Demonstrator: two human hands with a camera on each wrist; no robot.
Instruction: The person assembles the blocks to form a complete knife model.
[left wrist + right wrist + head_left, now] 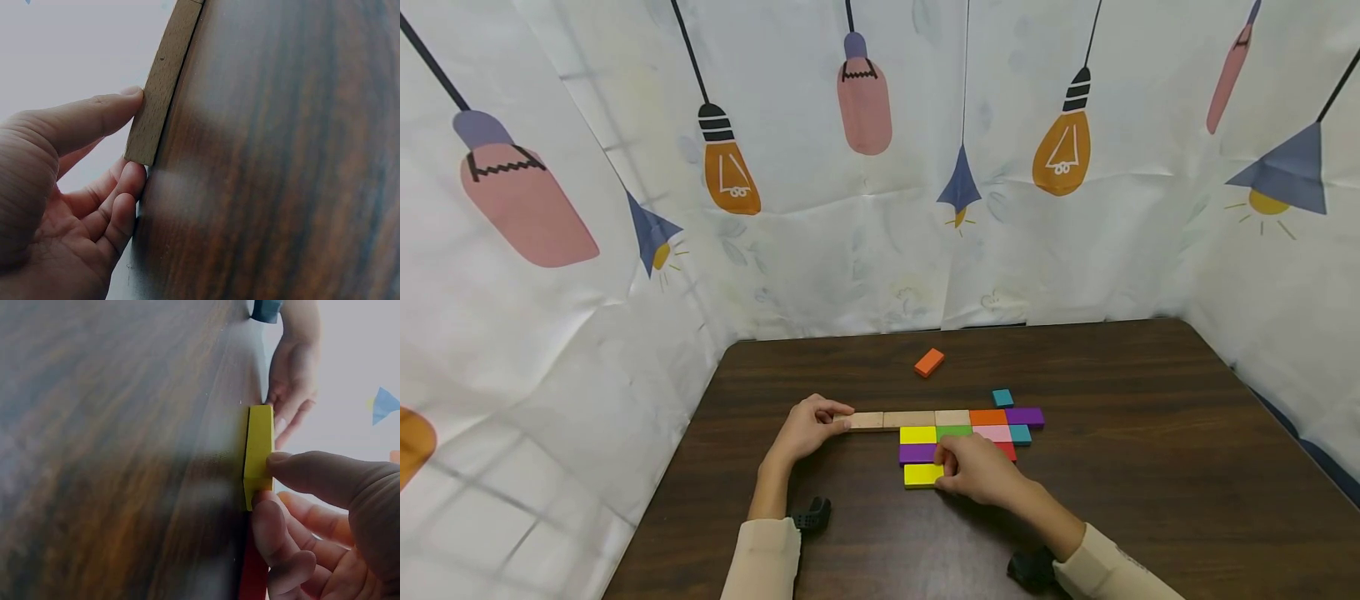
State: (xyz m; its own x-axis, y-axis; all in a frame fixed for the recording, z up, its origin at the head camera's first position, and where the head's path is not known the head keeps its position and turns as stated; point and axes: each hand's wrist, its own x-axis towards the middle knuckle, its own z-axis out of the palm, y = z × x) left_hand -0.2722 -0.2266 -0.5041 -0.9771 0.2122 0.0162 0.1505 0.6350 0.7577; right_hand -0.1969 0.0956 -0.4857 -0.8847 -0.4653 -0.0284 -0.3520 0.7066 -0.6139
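My left hand (805,429) is at the left end of a row of flat blocks, pinching a plain wooden block (164,81) between thumb and fingers. In the right wrist view, the thumb and fingers of my right hand (983,471) pinch one end of a yellow block (259,440). That block lies lowest in the group, just below a purple block (917,453). Above them are another yellow block (917,435), a green block (953,431) and a pink block (992,433). A red block (1005,451) is partly hidden behind my right hand.
An orange block (929,362) lies apart toward the table's back edge. A teal block (1002,398) sits above the top row, whose right end is a purple block (1025,417). White fabric printed with lamps hangs behind the dark wooden table (1150,467).
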